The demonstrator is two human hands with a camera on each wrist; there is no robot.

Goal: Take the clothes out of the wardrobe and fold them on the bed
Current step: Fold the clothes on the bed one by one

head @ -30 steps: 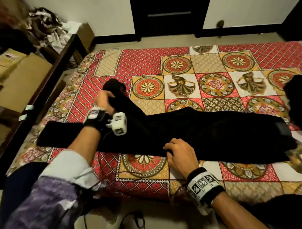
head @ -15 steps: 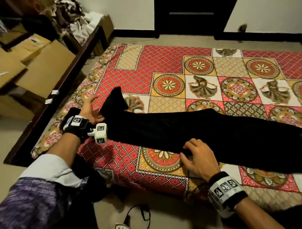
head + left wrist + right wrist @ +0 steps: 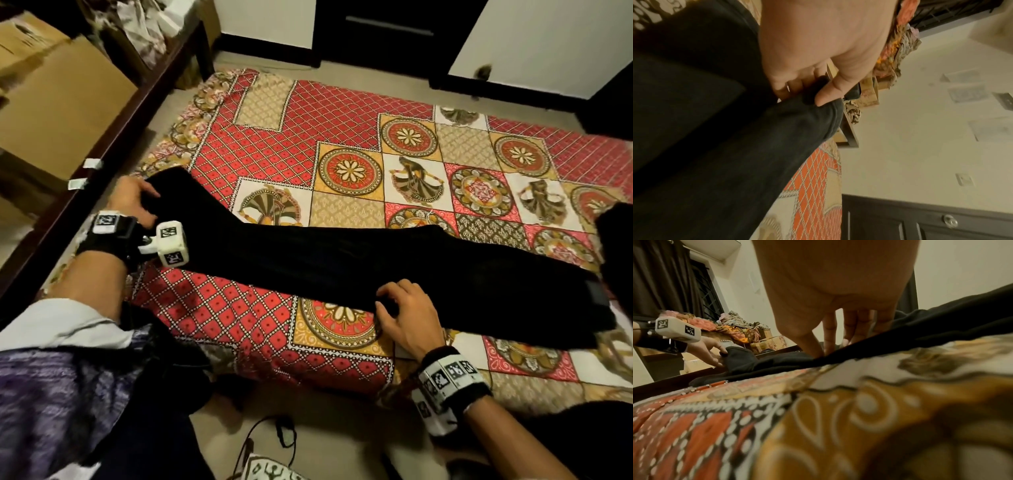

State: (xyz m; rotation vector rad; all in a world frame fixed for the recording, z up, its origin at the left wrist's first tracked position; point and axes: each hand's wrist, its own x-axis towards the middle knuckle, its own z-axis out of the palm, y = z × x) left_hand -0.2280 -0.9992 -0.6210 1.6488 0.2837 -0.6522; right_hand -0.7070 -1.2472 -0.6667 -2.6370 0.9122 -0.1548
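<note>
A long pair of black trousers [image 3: 359, 267] lies stretched across the patterned bedsheet [image 3: 308, 150] from near left to right. My left hand [image 3: 137, 202] pinches the leg end at the bed's left edge; the left wrist view shows thumb and fingers [image 3: 824, 97] closed on the black cloth [image 3: 735, 154]. My right hand [image 3: 404, 315] rests on the near edge of the trousers at mid-length, fingertips [image 3: 818, 352] pressing the black fabric [image 3: 941, 321] down onto the sheet.
A dark wooden bed frame [image 3: 102, 150] runs along the left, with cardboard boxes [image 3: 58, 102] and a heap of clothes [image 3: 150, 31] behind it. A dark door [image 3: 387, 31] is at the back wall. Another dark cloth [image 3: 616, 246] lies at the right edge. Cables [image 3: 270, 442] trail on the floor.
My left hand has pulled the trouser leg out to the left, from a raised bunch to a straightened leg at the bed's left edge. The right hand stays pressing the near edge.
</note>
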